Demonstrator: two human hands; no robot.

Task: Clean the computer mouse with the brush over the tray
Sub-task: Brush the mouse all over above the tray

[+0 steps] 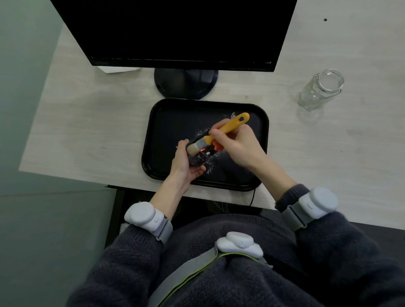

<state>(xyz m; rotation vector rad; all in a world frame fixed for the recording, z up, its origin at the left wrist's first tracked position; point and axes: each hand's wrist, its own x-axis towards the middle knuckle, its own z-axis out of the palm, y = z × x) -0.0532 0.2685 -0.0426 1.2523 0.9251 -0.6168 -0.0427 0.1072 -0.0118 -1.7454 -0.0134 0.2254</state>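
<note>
My left hand (pixel 184 164) holds a black computer mouse (pixel 200 158) turned underside up over the black tray (pixel 160 133), its red sensor light glowing. My right hand (pixel 236 144) grips a brush (pixel 221 133) by its yellow handle. The pale bristles rest on the mouse's underside near the red light. White specks lie scattered on the tray floor around and beyond the mouse. A dark cable hangs over the desk's front edge below the tray.
A black monitor (pixel 179 27) on a round stand (pixel 185 83) stands right behind the tray. An empty glass jar (pixel 321 91) is on the desk at the right. The desk's left edge and front edge are close to the tray.
</note>
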